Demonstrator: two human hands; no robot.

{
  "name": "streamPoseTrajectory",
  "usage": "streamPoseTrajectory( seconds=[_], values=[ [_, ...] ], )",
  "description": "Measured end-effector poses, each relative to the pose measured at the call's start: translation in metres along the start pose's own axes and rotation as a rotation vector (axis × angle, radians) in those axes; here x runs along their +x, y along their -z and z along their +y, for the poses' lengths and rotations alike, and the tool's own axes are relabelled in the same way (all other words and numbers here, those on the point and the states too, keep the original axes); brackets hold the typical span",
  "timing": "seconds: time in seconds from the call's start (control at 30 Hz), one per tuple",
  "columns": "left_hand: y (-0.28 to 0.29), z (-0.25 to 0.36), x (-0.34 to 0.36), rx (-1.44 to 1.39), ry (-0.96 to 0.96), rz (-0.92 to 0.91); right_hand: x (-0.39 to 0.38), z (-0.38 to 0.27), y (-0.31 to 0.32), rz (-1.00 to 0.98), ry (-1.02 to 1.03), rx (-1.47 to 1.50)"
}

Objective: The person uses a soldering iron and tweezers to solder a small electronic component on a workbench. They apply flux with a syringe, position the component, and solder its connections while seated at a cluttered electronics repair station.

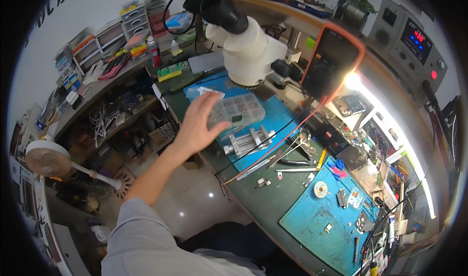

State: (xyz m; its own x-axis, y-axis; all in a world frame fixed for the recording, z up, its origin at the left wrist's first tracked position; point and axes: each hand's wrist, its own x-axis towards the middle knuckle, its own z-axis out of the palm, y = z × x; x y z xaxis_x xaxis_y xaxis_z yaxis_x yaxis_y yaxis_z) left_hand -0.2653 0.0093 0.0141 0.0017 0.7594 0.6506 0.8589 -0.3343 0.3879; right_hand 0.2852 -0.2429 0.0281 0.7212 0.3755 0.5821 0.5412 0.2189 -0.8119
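Observation:
My left hand [199, 122] reaches out over the left end of a clear plastic compartment box [249, 109]. Its fingers are stretched forward and the thumb stands apart, so it is open. A small crumpled white piece [210, 91], perhaps paper, shows right by the fingertips; whether they touch it I cannot tell. Small parts lie inside the box, which sits on a blue mat [282, 117]. Just nearer than the box is a metal clamp-like holder [248, 142]. Above the box hangs a white microscope [251, 52]. My right hand is out of view.
An orange-edged multimeter [334, 61] stands right of the microscope, with red and black leads crossing the bench. Tweezers [298, 170], a solder spool [320, 190] and small boards lie toward the right. A bright lamp strip [397, 142] edges the right side; a fan [48, 158] stands left.

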Motion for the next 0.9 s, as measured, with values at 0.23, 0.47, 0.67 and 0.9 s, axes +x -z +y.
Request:
streamPoseTrajectory(
  seconds=[0.23, 0.47, 0.67, 0.9],
  values=[
    [0.006, -0.03, -0.014, 0.052, 0.13, -0.249, 0.014, 0.033, 0.02, -0.057, 0.435, -0.386],
    [0.0, -0.025, 0.005, 0.113, -0.022, -0.367, 0.001, 0.008, 0.012, -0.042, -0.004, 0.06],
    [0.006, -0.046, 0.022, 0.244, -0.142, -0.442, -0.008, 0.001, 0.02, 0.013, -0.056, 0.074],
    [0.001, -0.063, 0.013, 0.364, -0.313, -0.258, -0.018, 0.015, 0.042, 0.084, -0.141, 0.077]
  ],
)
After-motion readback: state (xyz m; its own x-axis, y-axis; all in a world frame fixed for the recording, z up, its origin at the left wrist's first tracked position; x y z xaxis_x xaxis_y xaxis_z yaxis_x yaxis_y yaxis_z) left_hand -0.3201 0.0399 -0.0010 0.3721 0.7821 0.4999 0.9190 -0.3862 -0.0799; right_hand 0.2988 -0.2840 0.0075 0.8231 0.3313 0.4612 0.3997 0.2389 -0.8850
